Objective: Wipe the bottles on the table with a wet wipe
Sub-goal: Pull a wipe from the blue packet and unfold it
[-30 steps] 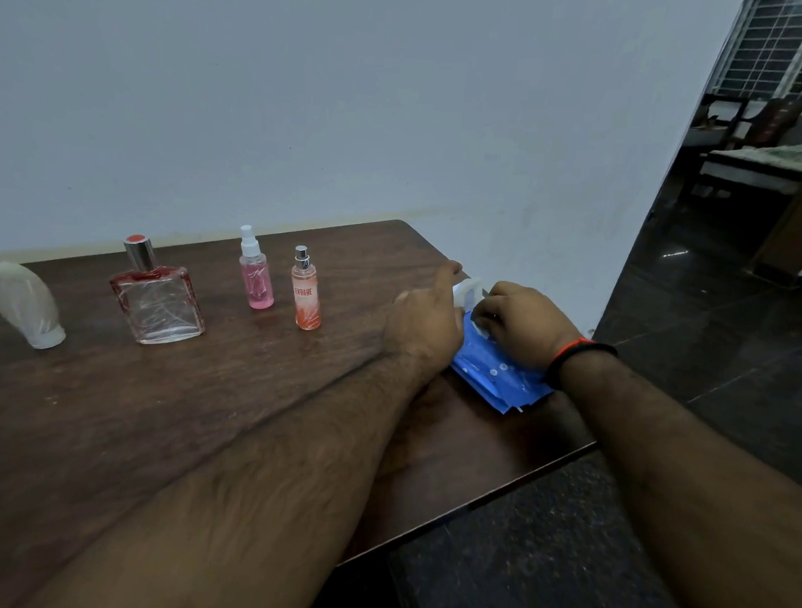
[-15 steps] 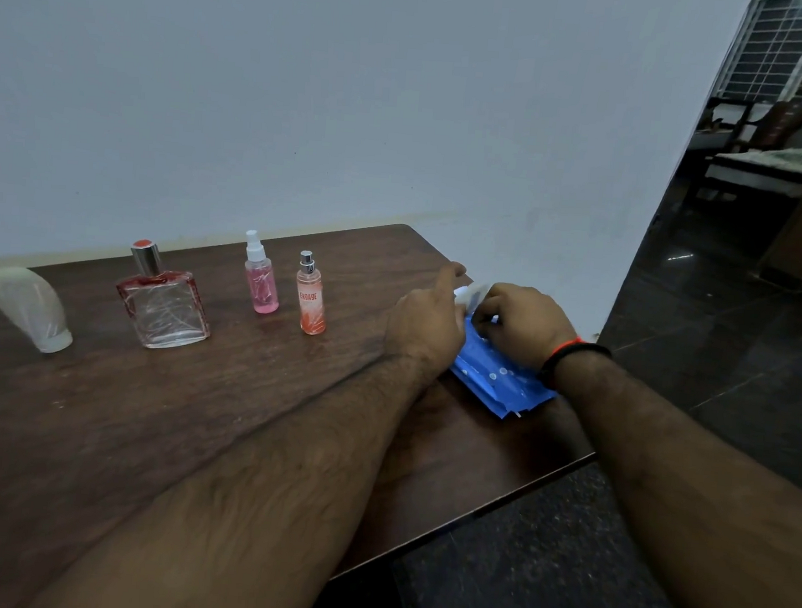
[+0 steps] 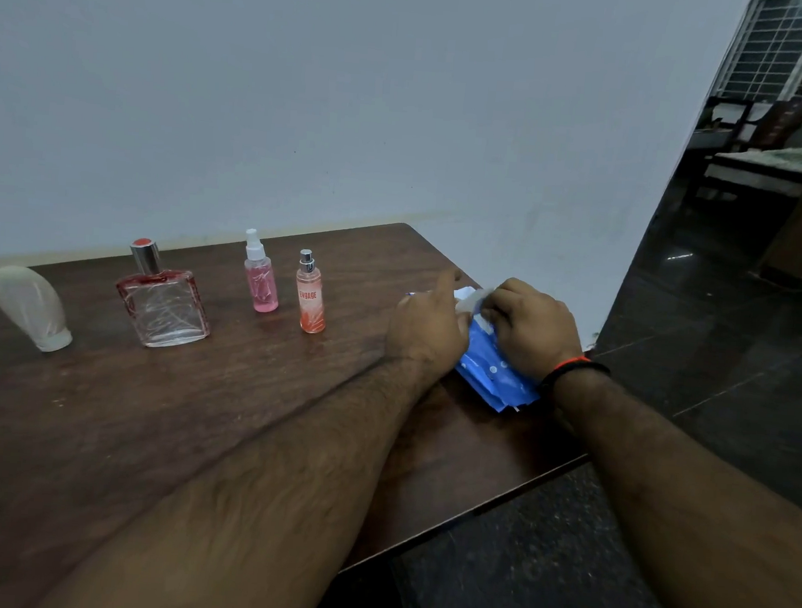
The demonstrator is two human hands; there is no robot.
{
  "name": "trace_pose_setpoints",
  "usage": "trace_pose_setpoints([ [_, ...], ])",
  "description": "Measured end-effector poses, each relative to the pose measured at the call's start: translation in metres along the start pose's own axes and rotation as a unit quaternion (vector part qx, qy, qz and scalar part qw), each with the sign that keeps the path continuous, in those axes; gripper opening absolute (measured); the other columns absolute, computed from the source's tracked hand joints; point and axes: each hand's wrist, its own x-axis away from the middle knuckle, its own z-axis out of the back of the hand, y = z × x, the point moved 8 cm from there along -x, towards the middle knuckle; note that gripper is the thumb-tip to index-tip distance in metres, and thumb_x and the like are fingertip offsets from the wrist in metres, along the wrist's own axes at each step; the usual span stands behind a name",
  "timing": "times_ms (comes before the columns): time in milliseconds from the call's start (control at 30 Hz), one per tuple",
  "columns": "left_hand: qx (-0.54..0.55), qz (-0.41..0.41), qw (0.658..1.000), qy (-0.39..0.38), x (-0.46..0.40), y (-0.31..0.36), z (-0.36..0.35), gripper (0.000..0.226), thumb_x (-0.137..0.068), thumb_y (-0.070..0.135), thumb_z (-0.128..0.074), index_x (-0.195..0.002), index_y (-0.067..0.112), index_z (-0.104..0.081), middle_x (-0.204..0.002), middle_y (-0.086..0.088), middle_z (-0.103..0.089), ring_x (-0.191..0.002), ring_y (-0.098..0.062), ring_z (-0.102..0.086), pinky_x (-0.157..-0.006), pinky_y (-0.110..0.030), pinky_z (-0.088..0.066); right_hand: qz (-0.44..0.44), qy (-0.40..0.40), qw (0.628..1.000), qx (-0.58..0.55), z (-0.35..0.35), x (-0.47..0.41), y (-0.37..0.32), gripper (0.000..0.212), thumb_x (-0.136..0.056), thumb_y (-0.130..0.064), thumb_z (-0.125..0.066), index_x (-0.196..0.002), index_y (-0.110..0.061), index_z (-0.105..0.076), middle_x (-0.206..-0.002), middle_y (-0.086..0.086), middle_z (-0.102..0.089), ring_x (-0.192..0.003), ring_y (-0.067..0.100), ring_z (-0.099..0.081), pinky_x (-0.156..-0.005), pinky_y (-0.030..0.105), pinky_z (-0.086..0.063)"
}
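Both hands at the bench (image 3: 153, 429) right end, over a blue wipe pack (image 3: 491, 374). Right hand (image 3: 528, 329) pinches a white wipe (image 3: 473, 299) at the pack's top; left hand (image 3: 428, 324) curled against the pack, grip unclear. 4 bottles stand left: frosted bottle (image 3: 31, 308), square perfume bottle (image 3: 164, 301), pink spray bottle (image 3: 261, 275), orange spray bottle (image 3: 311, 295)

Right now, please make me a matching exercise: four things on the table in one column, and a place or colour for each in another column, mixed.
Things:
1. square perfume bottle
2. pink spray bottle
3. orange Engage spray bottle
4. blue wet wipe pack

Descriptions:
A. white pump top
B. under both hands, near the table's right edge
C. silver neck, red cap
D. nearest bottle to the left hand

Pairs: 1-C, 2-A, 3-D, 4-B
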Motion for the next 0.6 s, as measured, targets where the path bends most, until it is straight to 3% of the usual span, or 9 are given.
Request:
trace_pose_setpoints([
  [167,-0.011,-0.003,1.0,0.005,0.003,0.0,-0.002,0.044,-0.089,0.023,-0.06,-0.132,0.021,-0.049,-0.104,-0.011,-0.071,-0.094,-0.033,-0.065,-0.071,-0.031,-0.034,-0.044,0.035,0.998,-0.023,0.006,0.0,0.007,0.015,-0.095,-0.022,-0.046,-0.09,-0.02,-0.06,-0.093,-0.003,-0.061,-0.08,0.028,-0.058,-0.067,0.037,-0.046],
  [333,0.011,0.02,1.0,0.01,0.004,-0.009,-0.004,0.047,-0.089,0.024,-0.06,-0.135,0.02,-0.05,-0.109,-0.014,-0.071,-0.099,-0.037,-0.064,-0.078,-0.036,-0.045,-0.065,-0.041,0.997,-0.023,-0.003,-0.004,0.013,0.017,-0.096,-0.023,-0.046,-0.092,-0.016,-0.061,-0.094,0.001,-0.063,-0.085,0.027,-0.058,-0.072,0.037,-0.047],
  [467,0.01,0.016,1.0,0.021,0.003,-0.007,-0.003,0.043,-0.089,0.025,-0.062,-0.131,0.021,-0.05,-0.103,-0.012,-0.072,-0.094,-0.036,-0.065,-0.07,-0.033,-0.036,-0.049,-0.111,0.991,-0.054,-0.014,0.001,0.013,0.012,-0.093,-0.032,-0.058,-0.094,-0.025,-0.068,-0.094,-0.005,-0.058,-0.086,0.017,-0.057,-0.078,0.033,-0.047],
  [600,-0.002,0.009,1.0,0.016,0.003,-0.006,-0.004,0.044,-0.09,0.026,-0.06,-0.132,0.02,-0.049,-0.104,-0.011,-0.072,-0.095,-0.035,-0.065,-0.07,-0.032,-0.035,-0.034,-0.101,0.994,-0.02,-0.018,0.0,0.009,0.013,-0.091,-0.029,-0.058,-0.088,-0.023,-0.069,-0.096,-0.001,-0.061,-0.088,0.023,-0.058,-0.076,0.038,-0.05],
])
